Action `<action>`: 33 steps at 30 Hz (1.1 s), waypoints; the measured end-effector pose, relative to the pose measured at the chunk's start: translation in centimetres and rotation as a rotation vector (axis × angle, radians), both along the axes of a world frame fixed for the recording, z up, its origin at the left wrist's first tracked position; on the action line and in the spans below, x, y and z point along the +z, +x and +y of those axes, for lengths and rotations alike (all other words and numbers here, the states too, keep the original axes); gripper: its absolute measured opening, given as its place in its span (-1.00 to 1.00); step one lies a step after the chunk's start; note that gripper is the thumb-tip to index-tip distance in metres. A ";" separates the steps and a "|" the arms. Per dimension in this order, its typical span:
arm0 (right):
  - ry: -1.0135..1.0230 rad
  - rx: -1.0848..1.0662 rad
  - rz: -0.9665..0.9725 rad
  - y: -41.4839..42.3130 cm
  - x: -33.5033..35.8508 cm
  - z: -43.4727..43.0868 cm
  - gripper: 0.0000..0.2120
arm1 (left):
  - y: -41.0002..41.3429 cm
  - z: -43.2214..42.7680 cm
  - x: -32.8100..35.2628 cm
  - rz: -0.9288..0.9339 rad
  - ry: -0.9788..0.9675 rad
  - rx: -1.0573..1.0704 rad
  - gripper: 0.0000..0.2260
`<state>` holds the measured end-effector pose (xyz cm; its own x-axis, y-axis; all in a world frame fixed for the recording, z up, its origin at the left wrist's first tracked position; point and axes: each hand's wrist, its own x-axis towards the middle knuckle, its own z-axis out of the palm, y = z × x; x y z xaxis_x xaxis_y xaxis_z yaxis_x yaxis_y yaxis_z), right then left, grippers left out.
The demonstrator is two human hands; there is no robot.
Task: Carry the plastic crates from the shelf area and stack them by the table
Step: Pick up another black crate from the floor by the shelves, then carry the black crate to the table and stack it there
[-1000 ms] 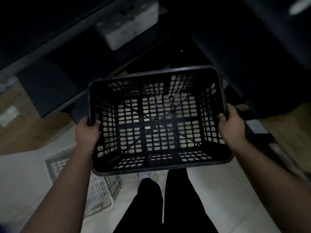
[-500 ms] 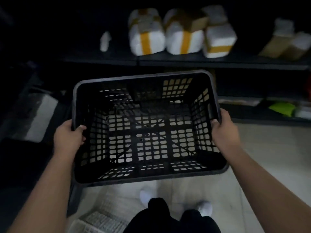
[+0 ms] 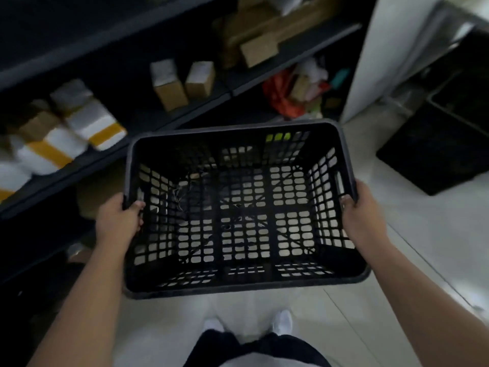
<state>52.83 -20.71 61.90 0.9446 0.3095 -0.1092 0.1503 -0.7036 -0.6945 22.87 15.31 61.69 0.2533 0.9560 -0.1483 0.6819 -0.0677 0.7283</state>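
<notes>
Both hands grip the black crate point(image 3: 243, 207) by its short sides — left hand point(image 3: 119, 223) and right hand point(image 3: 362, 215) curled over the rim — held above the pale floor point(image 3: 423, 234), beside the dark shelves point(image 3: 185, 107).

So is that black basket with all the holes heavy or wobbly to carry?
Probably light: the black crate is empty and mostly holes. It looks stiff, since its rim stays straight with the left hand and right hand gripping opposite ends. Those slotted handles likely stop slipping.
</notes>
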 end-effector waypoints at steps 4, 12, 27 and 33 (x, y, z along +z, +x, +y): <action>-0.009 -0.207 0.001 6.3 0.1 -6.7 -0.69 | 12.9 -2.4 0.8 -0.015 -0.018 -0.183 -0.95; -0.008 -0.529 0.012 16.1 1.9 -15.2 -0.69 | 37.4 -5.2 1.2 -0.069 -0.089 -0.546 -0.92; 0.021 -0.973 -0.148 38.0 4.1 -31.0 -0.70 | 78.1 -22.2 5.1 -0.215 -0.079 -1.014 -0.72; 0.055 -1.001 -0.139 51.5 4.1 -38.0 -0.67 | 93.7 -29.6 5.8 -0.242 -0.096 -1.020 -0.70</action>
<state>104.34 -58.69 65.98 0.7759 -0.6307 0.0120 -0.4097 -0.5183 -0.7507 116.59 -14.33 67.50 0.9644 0.2597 -0.0499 0.1695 -0.4622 0.8704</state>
